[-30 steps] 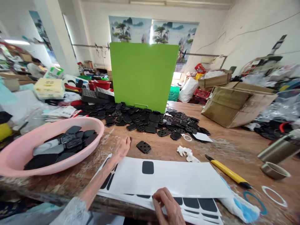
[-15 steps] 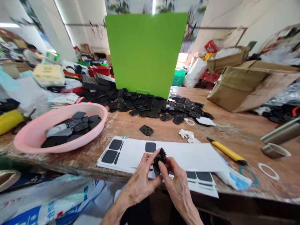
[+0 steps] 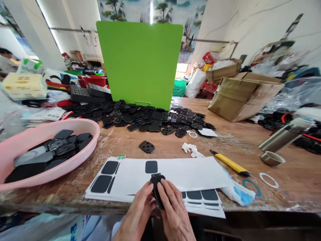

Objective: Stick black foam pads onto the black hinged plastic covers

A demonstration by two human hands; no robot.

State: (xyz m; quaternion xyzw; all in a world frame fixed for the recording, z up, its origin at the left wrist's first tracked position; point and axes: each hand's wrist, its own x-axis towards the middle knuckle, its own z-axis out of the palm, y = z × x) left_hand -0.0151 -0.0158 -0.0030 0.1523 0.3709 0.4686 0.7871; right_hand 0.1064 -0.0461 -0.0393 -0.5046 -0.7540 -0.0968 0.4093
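Note:
My left hand [image 3: 139, 209] and my right hand [image 3: 173, 211] grip a black perforated pad [image 3: 156, 189] from both sides, above the table's front edge. Its lower part is hidden behind my fingers. Under my hands lie stacked white sheets [image 3: 160, 174] printed or stuck with rounded black squares and strips. A matching loose pad [image 3: 146, 146] rests on the wooden table [image 3: 250, 157] just beyond the sheets. Farther off spreads a large heap of similar black pads [image 3: 140, 117], and more of them fill a pink plastic basin [image 3: 82, 124] to my left.
A green board [image 3: 139, 63] stands behind the heap. To the right lie a yellow utility knife [image 3: 229, 164], a steel flask [image 3: 283, 139], a tape roll [image 3: 272, 159] and a crumpled blue-and-white bag [image 3: 238, 192]. A cardboard box [image 3: 240, 98] sits at the table's back right.
My hands, apart a second ago, have come together on a black pad, now turned on edge between them. The view has swung down and sideways, and more of the sheets shows.

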